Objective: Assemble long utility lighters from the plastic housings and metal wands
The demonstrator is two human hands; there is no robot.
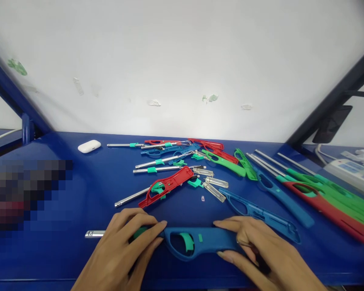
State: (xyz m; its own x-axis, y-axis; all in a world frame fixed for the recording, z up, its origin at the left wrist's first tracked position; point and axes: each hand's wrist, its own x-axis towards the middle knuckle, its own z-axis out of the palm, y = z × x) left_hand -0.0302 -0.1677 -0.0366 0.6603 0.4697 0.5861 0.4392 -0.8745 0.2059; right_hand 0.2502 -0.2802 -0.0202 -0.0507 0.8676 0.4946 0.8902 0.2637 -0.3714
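A blue long-nosed gas lighter lies across the near part of the table, between my two hands. Its green trigger shows inside the finger loop, and its metal tube pokes out to the left of my left hand. My left hand is closed around the front end, where the tube meets the handle. My right hand pinches the rear of the handle between thumb and fingers; the far end is hidden under the palm. Just beyond my left hand rests a red handle shell.
Beyond my hands lie loose metal tubes, clear fuel tanks, green handle shells and a blue half shell. Several lighters, including a red one, lie at right. A white earbud case sits back left; a white wall stands behind.
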